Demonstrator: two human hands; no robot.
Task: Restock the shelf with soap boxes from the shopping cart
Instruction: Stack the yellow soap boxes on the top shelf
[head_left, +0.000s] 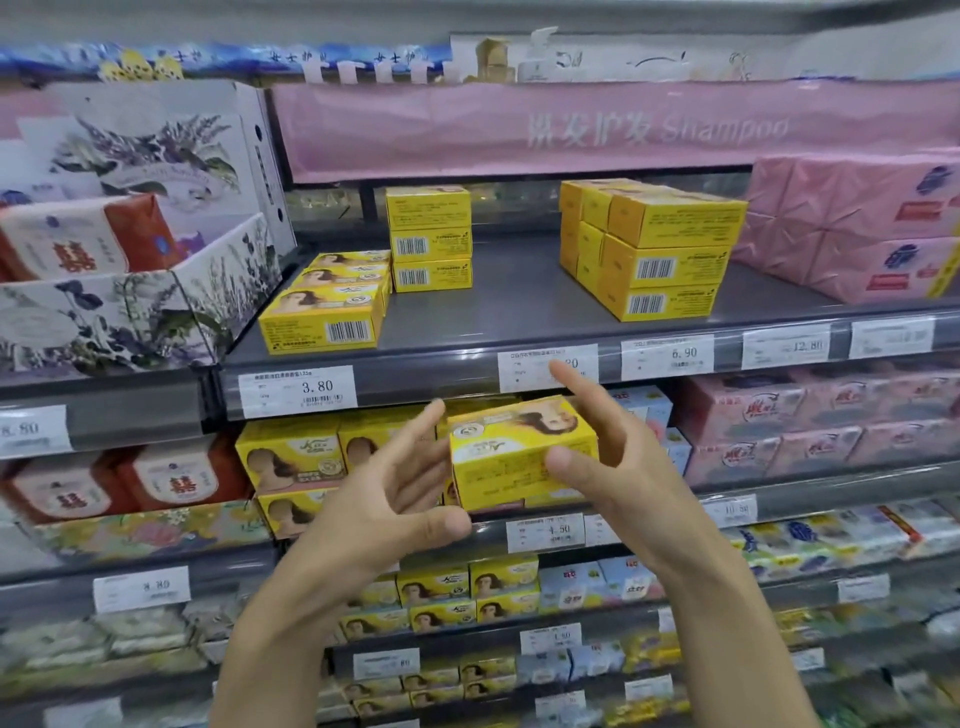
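My right hand (608, 457) grips a yellow soap box (519, 452) in front of the shelves, thumb on its front face and fingers behind it. Just left of the box my left hand (395, 493) is spread with fingers straight; it holds nothing. On the grey shelf (519, 306) above, a row of yellow soap boxes (332, 306) lies at the left. A stack of three yellow boxes (430, 239) stands behind that row. A larger yellow block (654, 249) sits to the right. The shopping cart is out of view.
A floral display carton (130, 291) with red-and-white packs stands at the left of the shelf. Pink wrapped packs (857, 228) fill the right end. Price tags (298, 389) line the shelf edge. Lower shelves hold more yellow, blue and pink soap packs.
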